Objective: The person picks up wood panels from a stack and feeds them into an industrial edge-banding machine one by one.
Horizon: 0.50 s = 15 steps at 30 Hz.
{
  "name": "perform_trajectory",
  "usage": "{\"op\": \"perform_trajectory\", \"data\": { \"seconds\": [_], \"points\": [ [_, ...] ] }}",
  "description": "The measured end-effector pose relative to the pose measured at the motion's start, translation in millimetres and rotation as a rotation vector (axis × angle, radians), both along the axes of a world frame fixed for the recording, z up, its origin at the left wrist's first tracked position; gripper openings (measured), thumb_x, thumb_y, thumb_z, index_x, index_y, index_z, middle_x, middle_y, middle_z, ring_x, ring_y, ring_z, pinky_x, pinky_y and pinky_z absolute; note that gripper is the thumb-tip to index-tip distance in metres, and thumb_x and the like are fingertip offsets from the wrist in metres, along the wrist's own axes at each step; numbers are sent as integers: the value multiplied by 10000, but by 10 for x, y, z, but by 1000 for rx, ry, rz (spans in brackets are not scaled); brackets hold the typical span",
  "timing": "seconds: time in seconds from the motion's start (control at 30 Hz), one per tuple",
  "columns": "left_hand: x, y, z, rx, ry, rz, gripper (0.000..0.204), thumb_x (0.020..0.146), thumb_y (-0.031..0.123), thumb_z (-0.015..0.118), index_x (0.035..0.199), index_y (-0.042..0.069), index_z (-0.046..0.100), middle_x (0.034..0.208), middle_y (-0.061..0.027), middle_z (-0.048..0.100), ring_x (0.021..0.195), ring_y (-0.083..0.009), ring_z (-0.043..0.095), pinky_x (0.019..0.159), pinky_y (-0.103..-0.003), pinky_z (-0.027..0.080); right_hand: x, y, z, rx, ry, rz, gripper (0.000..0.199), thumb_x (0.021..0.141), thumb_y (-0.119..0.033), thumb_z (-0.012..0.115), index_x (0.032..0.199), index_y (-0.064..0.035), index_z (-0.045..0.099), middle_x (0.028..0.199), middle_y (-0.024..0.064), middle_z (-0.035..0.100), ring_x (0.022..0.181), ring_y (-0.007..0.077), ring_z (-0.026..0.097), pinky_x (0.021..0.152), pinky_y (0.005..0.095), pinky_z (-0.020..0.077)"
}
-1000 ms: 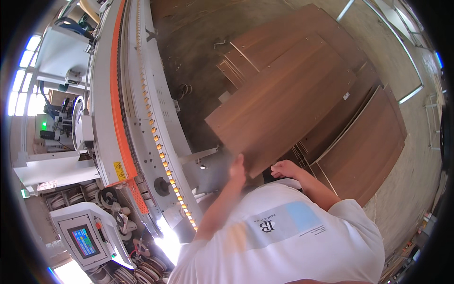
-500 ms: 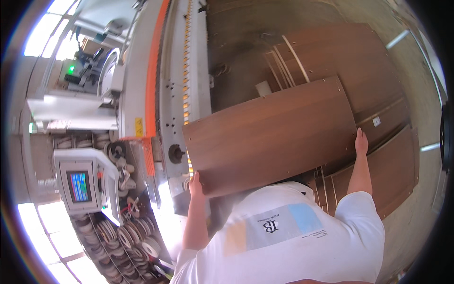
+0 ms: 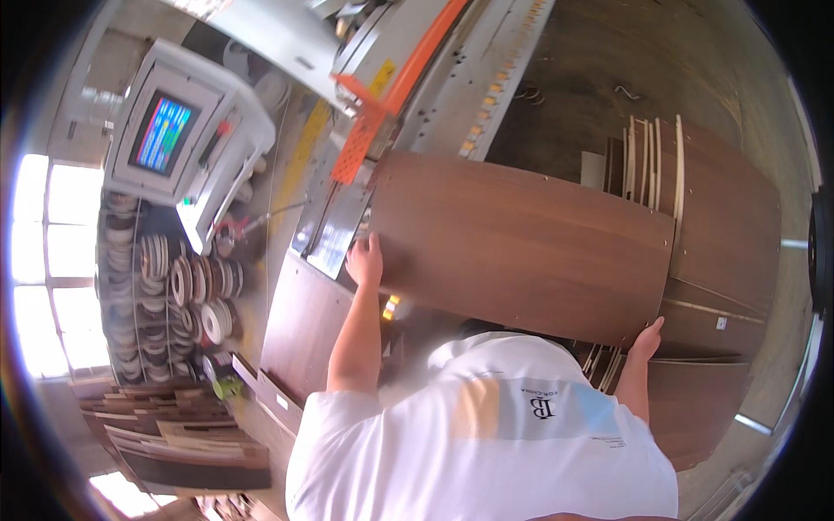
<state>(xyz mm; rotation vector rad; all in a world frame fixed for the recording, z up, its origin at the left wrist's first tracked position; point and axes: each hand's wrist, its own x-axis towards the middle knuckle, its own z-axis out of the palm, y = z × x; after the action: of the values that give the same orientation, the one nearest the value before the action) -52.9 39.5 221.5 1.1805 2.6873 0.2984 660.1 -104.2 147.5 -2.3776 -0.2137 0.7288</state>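
Observation:
A large brown wood-grain panel (image 3: 521, 247) spans the space in front of me, held at both ends. My left hand (image 3: 366, 260) grips its left end near the lower corner, thumb up along the edge. My right hand (image 3: 644, 339) grips the lower right corner, its fingers mostly hidden under the board. The panel's left end lies over the end of a long grey machine (image 3: 439, 117), beside a perforated orange guard (image 3: 358, 143). A bright metal plate (image 3: 334, 241) of the machine shows just left of my left hand.
Stacked brown panels (image 3: 725, 195) stand to the right, with more boards (image 3: 695, 408) beside my right arm. On the left are a control box with a lit screen (image 3: 163, 130), a rack of banding rolls (image 3: 217, 321) and piled board strips (image 3: 187, 443). Another brown panel (image 3: 300, 334) lies left of my left forearm.
My view has swung left, bringing the control box and piled strips further in. The panel has turned, its right end now lower than its left; both hands keep their grip.

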Motion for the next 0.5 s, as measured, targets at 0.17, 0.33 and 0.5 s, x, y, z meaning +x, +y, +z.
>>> {"op": "perform_trajectory", "data": {
  "seconds": [0.17, 0.33, 0.5],
  "points": [
    [-35, -261, 58, 299, 255, -266, 538, 918, 333, 652, 1390, 107, 526, 1461, -96, 508, 1390, -301, 422, 1142, -497, 288, -761, -198, 349, 244, 372, -149, 685, 1013, -551, 464, 1326, 45, 594, 1303, 138, 643, 1159, 305, 634, 989, 406, 490],
    [403, -561, 123, 310, 117, -557, 536, 919, 286, 647, 1404, 96, 525, 1515, -112, 467, 1444, -331, 371, 1201, -556, 221, -1401, -513, 639, 350, 615, -118, 639, 1015, -502, 495, 1397, 10, 527, 1362, 118, 592, 1194, 286, 606, 991, 406, 502],
    [391, -630, 12, 365, 90, -526, 505, 921, 260, 641, 1393, 111, 540, 1535, -103, 456, 1458, -317, 361, 1217, -551, 182, -1911, -533, 922, 304, 699, -1, 536, 1027, -425, 509, 1353, -2, 560, 1302, 114, 621, 1162, 283, 617, 972, 425, 512]
  ]
}}
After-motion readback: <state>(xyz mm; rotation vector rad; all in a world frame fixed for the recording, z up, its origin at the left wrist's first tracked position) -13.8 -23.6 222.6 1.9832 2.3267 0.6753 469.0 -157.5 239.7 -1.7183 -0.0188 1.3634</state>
